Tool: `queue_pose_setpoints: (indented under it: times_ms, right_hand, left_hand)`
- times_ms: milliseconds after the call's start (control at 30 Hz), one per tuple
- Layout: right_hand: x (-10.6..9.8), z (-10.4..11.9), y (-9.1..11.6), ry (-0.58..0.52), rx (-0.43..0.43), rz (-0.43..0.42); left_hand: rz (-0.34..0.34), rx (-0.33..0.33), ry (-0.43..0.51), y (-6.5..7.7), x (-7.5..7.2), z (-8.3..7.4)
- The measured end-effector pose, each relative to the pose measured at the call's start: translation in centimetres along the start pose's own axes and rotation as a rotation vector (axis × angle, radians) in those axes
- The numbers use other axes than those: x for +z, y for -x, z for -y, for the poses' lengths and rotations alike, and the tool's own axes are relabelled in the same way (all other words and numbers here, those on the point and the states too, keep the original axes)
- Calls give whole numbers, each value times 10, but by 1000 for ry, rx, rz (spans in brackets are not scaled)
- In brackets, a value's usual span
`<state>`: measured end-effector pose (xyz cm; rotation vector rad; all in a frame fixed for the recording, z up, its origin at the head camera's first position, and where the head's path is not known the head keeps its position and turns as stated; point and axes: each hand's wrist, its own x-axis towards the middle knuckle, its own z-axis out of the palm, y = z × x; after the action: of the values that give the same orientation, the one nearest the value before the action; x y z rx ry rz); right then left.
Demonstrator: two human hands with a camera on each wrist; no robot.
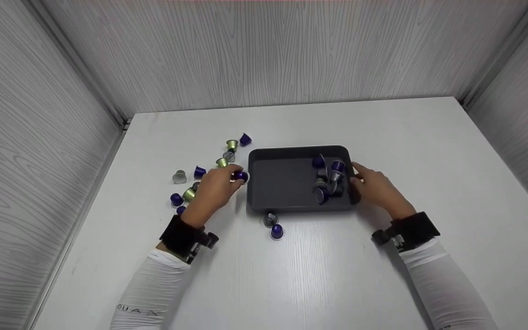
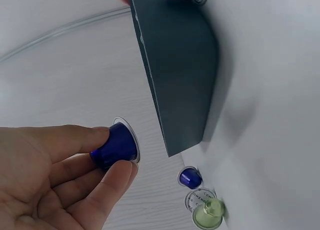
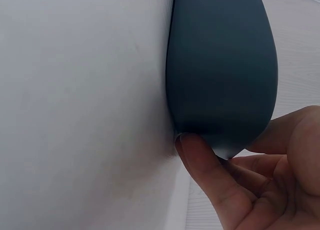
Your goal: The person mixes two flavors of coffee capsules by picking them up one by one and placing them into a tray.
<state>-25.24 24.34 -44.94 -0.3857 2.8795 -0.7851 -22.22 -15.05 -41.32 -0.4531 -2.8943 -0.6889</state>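
My left hand (image 1: 216, 188) pinches a blue coffee capsule (image 2: 119, 146) between thumb and fingers, just off the tray's left side. Its pale rim faces the tray in the left wrist view. At the right end of the dark grey tray (image 1: 277, 183), my right hand (image 1: 374, 185) grips the side wall, its thumb (image 3: 195, 155) low against the outside. Several blue and silver capsules (image 1: 337, 166) lie heaped in the right part of the tray. Green capsules (image 1: 222, 162) and blue capsules (image 1: 200, 172) lie on the table around the left hand, which hides some of them.
A dark capsule (image 1: 271, 220) and a blue capsule (image 1: 277, 231) stand by the tray's near edge. Behind the tray's left corner sits another blue capsule (image 1: 245, 139). A pale capsule (image 1: 179, 177) lies farther left. Panelled walls (image 1: 291, 50) enclose the white table (image 1: 319, 275).
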Motion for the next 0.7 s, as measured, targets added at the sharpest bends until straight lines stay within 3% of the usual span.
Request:
queue_pose_setpoints:
  times_ms: [500,700]
  right_hand:
    - [-2,1,0,-17,-3,1]
    - [0,-1,-1,-9,-5,-11]
  left_hand:
    - [44,11,32,-40,9,-37]
    - [104,9,43,-56,15,-50]
